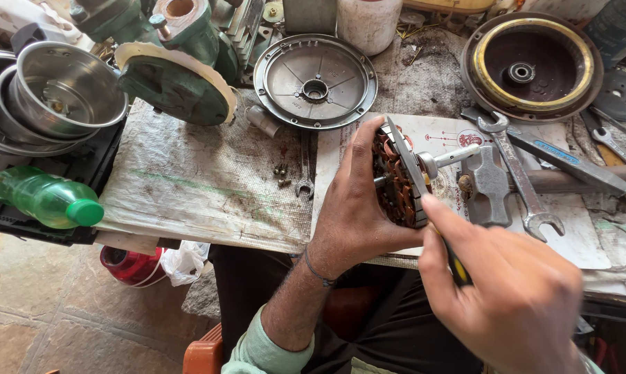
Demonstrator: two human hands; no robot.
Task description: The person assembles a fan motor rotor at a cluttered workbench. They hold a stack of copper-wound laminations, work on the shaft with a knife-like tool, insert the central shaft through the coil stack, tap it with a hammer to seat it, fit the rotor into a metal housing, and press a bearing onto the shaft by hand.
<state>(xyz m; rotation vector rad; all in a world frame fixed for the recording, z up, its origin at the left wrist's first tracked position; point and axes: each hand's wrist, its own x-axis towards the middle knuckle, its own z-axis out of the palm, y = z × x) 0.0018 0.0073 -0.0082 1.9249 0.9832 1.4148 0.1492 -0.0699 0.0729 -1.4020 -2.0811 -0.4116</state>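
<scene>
We're looking down at the bench, and the work sits just right of centre frame; our left hand (354, 208) has a motor rotor (398, 181) in its grip, copper windings showing between the laminations, its steel shaft (453, 158) poking out toward the right; the fingers are wrapped tight around the far side and the thumb side cups the near rim, so that hand is firmly closed on the rotor, which is held up off the printed sheet (437, 135) below it. Our right hand (514, 298), lower right and a bit blurred, is curled shut around a dark-handled tool with a yellow stripe (457, 266); its thin metal blade (404, 156) lies across the rotor's face. We'd judge this as the step of working at the windings or the core face with that blade; what comes next seems to call for a steady left-hand hold and a light, controlled push so the blade doesn't slip into the copper.

Around us: a round grey end cover (316, 81) at top centre; a brass-ringed round housing (531, 66) at upper right; an open-ended spanner (517, 173) and a hammer (489, 185) right of the rotor; a green plastic bottle (46, 199) at the left edge; steel bowls (60, 93) at upper left.
</scene>
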